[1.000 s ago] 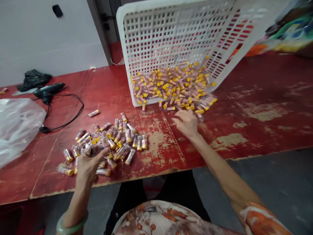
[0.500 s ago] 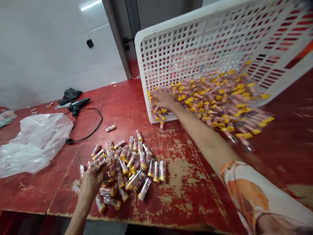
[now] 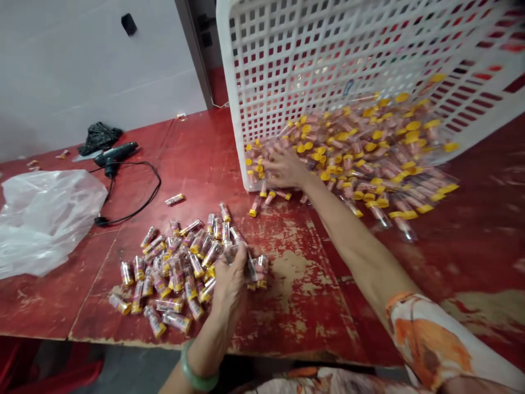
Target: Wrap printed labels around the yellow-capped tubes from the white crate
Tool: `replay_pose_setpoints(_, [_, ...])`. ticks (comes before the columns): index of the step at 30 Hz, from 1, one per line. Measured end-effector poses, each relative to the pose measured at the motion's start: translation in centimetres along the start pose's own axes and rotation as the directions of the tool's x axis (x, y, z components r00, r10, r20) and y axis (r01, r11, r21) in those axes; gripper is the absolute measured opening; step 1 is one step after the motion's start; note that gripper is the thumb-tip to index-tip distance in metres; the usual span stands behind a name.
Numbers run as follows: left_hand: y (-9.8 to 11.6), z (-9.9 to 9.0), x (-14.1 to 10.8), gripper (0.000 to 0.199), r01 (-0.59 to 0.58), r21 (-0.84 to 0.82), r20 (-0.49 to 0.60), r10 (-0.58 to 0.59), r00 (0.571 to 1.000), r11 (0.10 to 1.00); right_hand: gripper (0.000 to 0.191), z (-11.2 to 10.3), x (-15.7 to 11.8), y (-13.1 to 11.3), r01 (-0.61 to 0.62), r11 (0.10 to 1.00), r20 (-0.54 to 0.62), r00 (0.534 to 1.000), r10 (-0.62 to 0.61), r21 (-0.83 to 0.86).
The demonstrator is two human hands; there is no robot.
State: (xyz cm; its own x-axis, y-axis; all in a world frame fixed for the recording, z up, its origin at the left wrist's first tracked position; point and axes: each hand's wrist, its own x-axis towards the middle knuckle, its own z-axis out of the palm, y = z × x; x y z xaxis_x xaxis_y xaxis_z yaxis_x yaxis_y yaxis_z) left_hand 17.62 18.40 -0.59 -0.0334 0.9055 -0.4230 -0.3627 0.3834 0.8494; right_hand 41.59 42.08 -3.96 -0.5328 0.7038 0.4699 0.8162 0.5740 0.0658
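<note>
Small clear plastic tubes with yellow caps and printed wraps lie in a loose pile (image 3: 176, 273) on the red table. My left hand (image 3: 232, 276), a green bangle on its wrist, is at the pile's right edge with fingers curled around a few tubes. A large white plastic basket (image 3: 262, 82) lies tipped on its side, its mouth toward me. Many yellow-capped tubes with pink contents (image 3: 361, 148) fill its lower side and spill onto the table. My right hand (image 3: 285, 167) reaches into the basket's left corner, fingers spread over the tubes; some fingertips are blurred.
A dark heat gun (image 3: 117, 153) with a black cord lies at the back left near a crumpled black bag (image 3: 99, 138). Crumpled clear plastic (image 3: 49, 219) covers the left of the table. One stray tube (image 3: 175, 200) lies behind the pile.
My left hand has moved from the pile's left side to its right edge. My right hand remains in the basket's left corner; more tubes now lie at its lip. The view has shifted slightly.
</note>
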Motion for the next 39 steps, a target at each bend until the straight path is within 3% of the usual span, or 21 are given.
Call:
replay_pose_setpoints(4, [-2.3,3.3,2.9,0.044,0.036,-0.055,-0.063,-0.039,0.997,0.998,0.033,-1.3,-3.0,-2.3,0.074,0.997,-0.029,0.997,-0.075,-0.033])
replay_pose_setpoints(8, [-1.7,4.2,3.4,0.032,0.101,-0.07,-0.068,-0.105,0.992,0.992,0.036,-1.9,-4.8,-3.9,0.216,0.974,-0.084,0.974,-0.21,0.069])
replay_pose_setpoints(13, [-0.3,3.1,0.8,0.011,0.173,-0.156,0.01,-0.174,0.985,0.972,0.038,-2.4,-6.3,-4.7,0.216,0.971,-0.043,0.976,-0.212,0.103])
replay_pose_setpoints(16, [-0.1,1.9,-0.8,0.02,0.131,-0.121,0.068,-0.124,0.99,0.984,0.041,-3.0,-6.9,-5.8,0.176,0.98,0.0,0.984,-0.176,0.092])
replay_pose_setpoints(19, [-0.1,0.9,-1.8,0.03,0.107,-0.112,0.084,-0.098,0.992,0.988,0.045,-3.2,-6.8,-7.4,0.211,0.959,0.068,0.971,-0.227,0.19])
replay_pose_setpoints(23, [-0.4,-0.2,-2.3,0.026,0.171,-0.155,0.082,-0.16,0.984,0.973,0.024,-2.7,-5.4,-9.0,0.216,0.929,0.091,0.963,-0.253,0.302])
replay_pose_setpoints(27, [-0.9,-1.2,-2.6,0.026,0.156,-0.14,0.141,-0.137,0.981,0.978,0.019,-2.2,-4.7,-10.3,0.13,0.904,0.039,0.986,-0.16,0.408])
replay_pose_setpoints(31, [-1.2,-1.7,-2.9,0.033,0.071,-0.167,0.107,-0.053,0.993,0.983,0.033,-3.3,-7.1,-13.4,-0.098,0.871,-0.055,0.988,0.142,0.481])
replay_pose_setpoints(33, [-1.2,-1.9,-3.1,0.034,0.057,-0.173,0.062,-0.047,0.997,0.983,0.037,-4.7,-9.4,-16.0,-0.256,0.726,-0.085,0.914,0.397,0.638])
replay_pose_setpoints(34, [-1.2,-1.9,-3.2,0.033,0.064,-0.173,0.054,-0.055,0.997,0.983,0.037,-5.5,-10.6,-17.5,-0.31,0.568,-0.053,0.845,0.532,0.762])
replay_pose_setpoints(35, [-1.2,-1.9,-3.3,0.033,0.077,-0.17,0.053,-0.069,0.996,0.982,0.035,-6.5,-11.9,-19.1,-0.325,0.346,0.029,0.764,0.644,0.88])
replay_pose_setpoints(37, [-1.5,-1.9,-3.5,0.033,0.107,-0.157,0.051,-0.1,0.994,0.982,0.028,-8.2,-14.3,-22.4,-0.28,-0.115,0.275,0.644,0.714,0.953])
replay_pose_setpoints(39, [-2.0,-1.6,-4.0,0.037,0.118,-0.138,0.036,-0.114,0.993,0.983,0.02,-9.5,-16.2,-25.3,-0.26,-0.366,0.447,0.595,0.668,0.894])
